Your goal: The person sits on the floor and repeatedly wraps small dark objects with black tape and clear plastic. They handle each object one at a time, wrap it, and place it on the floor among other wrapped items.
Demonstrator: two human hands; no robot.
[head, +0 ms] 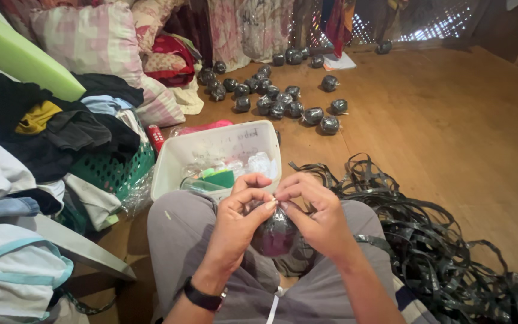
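On a bare wooden plank floor (pixel 451 120) beside a woven wall, the left hand (pixel 239 219) and right hand (pixel 316 213) pinch the top of a dark ball (pixel 276 235) held over the lap, fingertips meeting, with finished balls (pixel 283 96) scattered beyond.

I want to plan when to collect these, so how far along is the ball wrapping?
Done: roughly two dozen dark wrapped balls lie scattered on the wooden floor. In hand: the left hand and right hand pinch together at the top of one dark ball held over the lap. Left: a big tangled pile of dark strips lies beside the right leg, so plenty of material appears unused.
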